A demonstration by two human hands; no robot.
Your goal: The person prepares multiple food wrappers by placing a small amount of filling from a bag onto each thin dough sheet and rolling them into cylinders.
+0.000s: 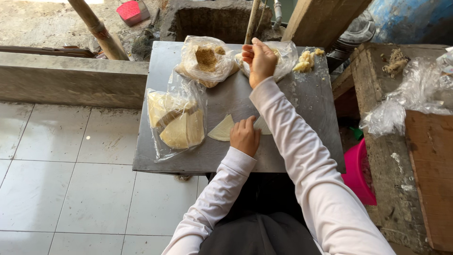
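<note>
Fingers (249, 123) of L hand (244, 137) on wrapper (222, 130), R hand (259, 60) at bag (282, 59)

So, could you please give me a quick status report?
Left hand pressing pale wrapper on grey table. Right hand pinching a thin utensil at filling bag. Nothing between them.

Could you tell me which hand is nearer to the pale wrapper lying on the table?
Left. The left hand rests on the wrapper, pressing its right edge. The right hand is farther up the table, at a plastic bag, well apart from the wrapper.

wrapper (222, 129) half hidden — blue barrel (410, 19) cropped
</note>
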